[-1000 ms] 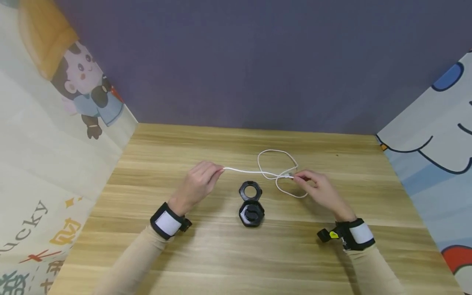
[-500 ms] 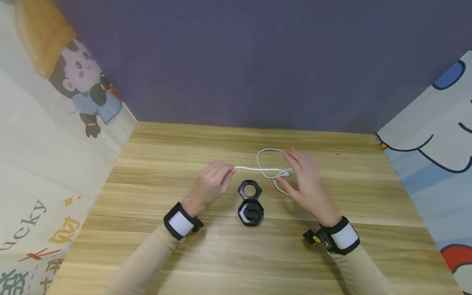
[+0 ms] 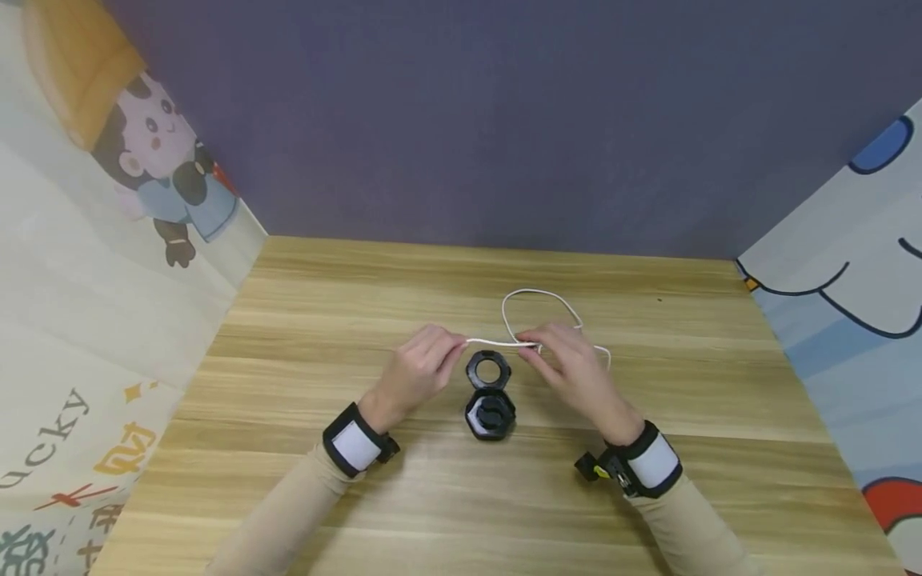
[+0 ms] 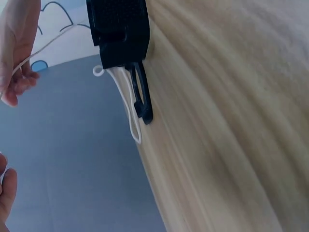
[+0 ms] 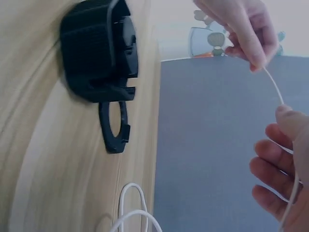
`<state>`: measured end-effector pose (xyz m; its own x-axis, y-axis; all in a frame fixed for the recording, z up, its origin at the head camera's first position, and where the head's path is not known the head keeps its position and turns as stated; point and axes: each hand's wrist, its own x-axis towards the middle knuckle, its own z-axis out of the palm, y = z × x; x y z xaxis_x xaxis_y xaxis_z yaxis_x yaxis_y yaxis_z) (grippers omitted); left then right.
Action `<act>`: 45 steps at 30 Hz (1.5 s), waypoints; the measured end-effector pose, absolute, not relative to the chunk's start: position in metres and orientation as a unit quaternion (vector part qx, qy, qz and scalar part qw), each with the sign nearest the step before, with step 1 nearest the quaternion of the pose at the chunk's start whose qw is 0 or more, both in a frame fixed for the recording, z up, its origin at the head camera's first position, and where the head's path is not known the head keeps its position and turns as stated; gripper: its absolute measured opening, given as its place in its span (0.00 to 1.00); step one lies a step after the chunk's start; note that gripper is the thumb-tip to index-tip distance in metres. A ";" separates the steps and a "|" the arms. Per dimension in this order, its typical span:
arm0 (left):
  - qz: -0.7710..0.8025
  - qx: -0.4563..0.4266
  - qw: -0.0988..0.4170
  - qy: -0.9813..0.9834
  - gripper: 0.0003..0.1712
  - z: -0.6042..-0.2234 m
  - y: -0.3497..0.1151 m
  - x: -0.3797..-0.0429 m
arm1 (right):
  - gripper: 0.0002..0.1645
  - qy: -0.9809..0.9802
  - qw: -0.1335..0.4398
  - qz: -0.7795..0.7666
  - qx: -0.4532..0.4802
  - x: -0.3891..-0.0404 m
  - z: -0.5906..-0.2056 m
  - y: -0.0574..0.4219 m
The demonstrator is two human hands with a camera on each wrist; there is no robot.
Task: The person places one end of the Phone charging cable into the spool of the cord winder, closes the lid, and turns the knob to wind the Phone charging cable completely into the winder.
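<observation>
A thin white cord [image 3: 500, 344] runs nearly straight between my two hands in the head view. My left hand [image 3: 416, 370] pinches one part between thumb and fingertips. Just to the right, my right hand [image 3: 575, 378] pinches the same cord; in the right wrist view its thumb [image 5: 289, 121] presses on the cord, and the other fingers are loosely bent. Below this stretch stands a black hexagonal case [image 3: 491, 414] with an S-shaped piece inside. Its ring-shaped lid [image 3: 475, 370] lies flipped open towards the back. Slack cord loops [image 5: 142, 198] lie behind the case.
The wooden table [image 3: 360, 280] meets a dark blue-grey panel [image 3: 461, 120] at the back. Printed cloths hang on both sides, with a cartoon figure [image 3: 162, 152] at left. Each wrist wears a black strap [image 3: 358, 440] with a small camera.
My right hand let go of the cord near its tangle, opened, moved left and pinched the cord again closer to my left hand. My left hand moved right, shortening the stretch between them.
</observation>
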<state>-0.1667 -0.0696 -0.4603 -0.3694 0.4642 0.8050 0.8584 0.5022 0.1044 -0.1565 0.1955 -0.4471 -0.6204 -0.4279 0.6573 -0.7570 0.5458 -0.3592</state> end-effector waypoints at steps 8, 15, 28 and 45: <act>-0.250 -0.458 0.380 -0.764 0.05 -0.467 -0.051 -0.158 | 0.13 -0.850 0.287 0.240 0.371 -0.145 -0.451 0.182; -0.242 -0.482 0.344 -0.768 0.04 -0.476 -0.051 -0.149 | 0.13 -0.840 0.241 0.279 0.397 -0.134 -0.456 0.182; -0.244 -0.511 0.268 -0.779 0.12 -0.479 -0.060 -0.136 | 0.10 -0.832 0.236 0.269 0.424 -0.125 -0.469 0.188; -0.194 -0.505 0.118 -0.832 0.03 -0.483 -0.062 -0.132 | 0.07 -0.858 0.192 0.176 0.442 -0.119 -0.492 0.189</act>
